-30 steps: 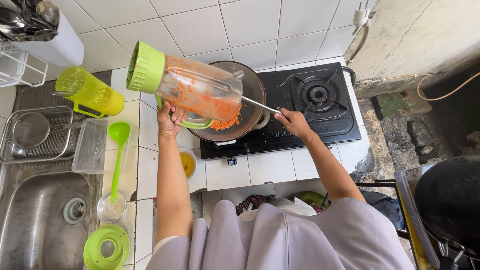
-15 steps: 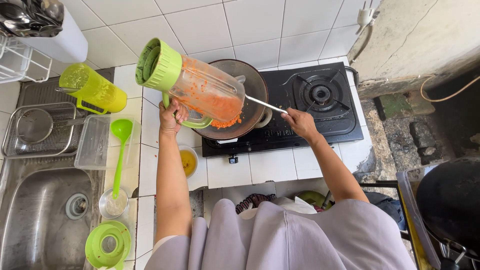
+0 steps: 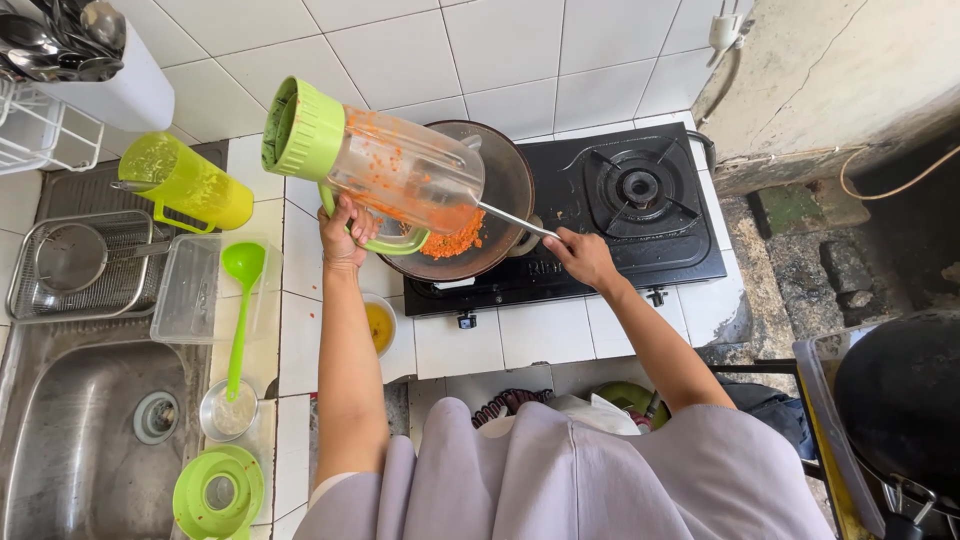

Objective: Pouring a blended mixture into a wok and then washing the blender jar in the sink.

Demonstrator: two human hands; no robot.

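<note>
White-tiled counter (image 3: 300, 330): stove (image 3: 620, 215), bowl (image 3: 380, 325).

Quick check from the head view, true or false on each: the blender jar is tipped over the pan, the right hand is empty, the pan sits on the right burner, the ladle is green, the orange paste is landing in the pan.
1. The blender jar is tipped over the pan. True.
2. The right hand is empty. False: it holds a metal utensil reaching into the jar.
3. The pan sits on the right burner. False: that burner is bare; the pan is on the left one.
4. The ladle is green. True.
5. Orange paste lies in the pan. True.
</note>
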